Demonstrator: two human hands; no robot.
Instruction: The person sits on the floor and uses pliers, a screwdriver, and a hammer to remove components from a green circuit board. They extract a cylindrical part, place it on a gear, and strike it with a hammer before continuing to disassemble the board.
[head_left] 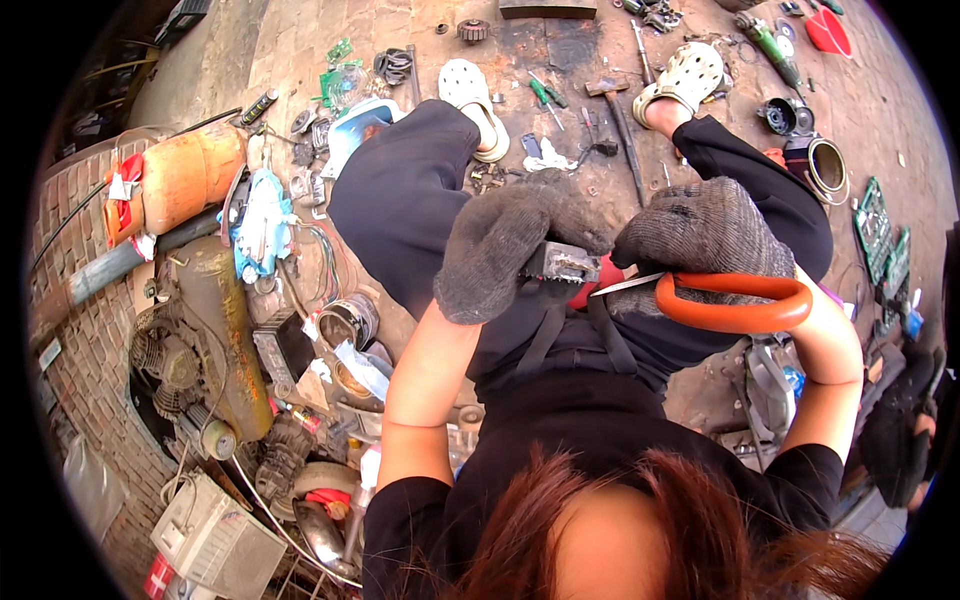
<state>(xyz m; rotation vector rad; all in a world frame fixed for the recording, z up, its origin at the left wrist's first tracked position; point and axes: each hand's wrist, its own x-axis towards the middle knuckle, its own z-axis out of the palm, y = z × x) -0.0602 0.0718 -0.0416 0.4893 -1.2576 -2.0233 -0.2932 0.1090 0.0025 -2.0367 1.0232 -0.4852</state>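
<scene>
Both of my hands wear dark grey knitted gloves and meet above my lap. My left hand is closed around a small block-shaped metal part, silvery with a dark underside. My right hand grips scissors with a large orange loop handle. Their pale pointed blade is directed left, close to the metal part; whether it touches cannot be made out. Something red shows between the hands, mostly hidden by the gloves.
On the floor ahead lie a hammer, a green-handled screwdriver and a green angle grinder. Green circuit boards are at right. An orange cylinder, a rusty yellow tank and scrap crowd the left.
</scene>
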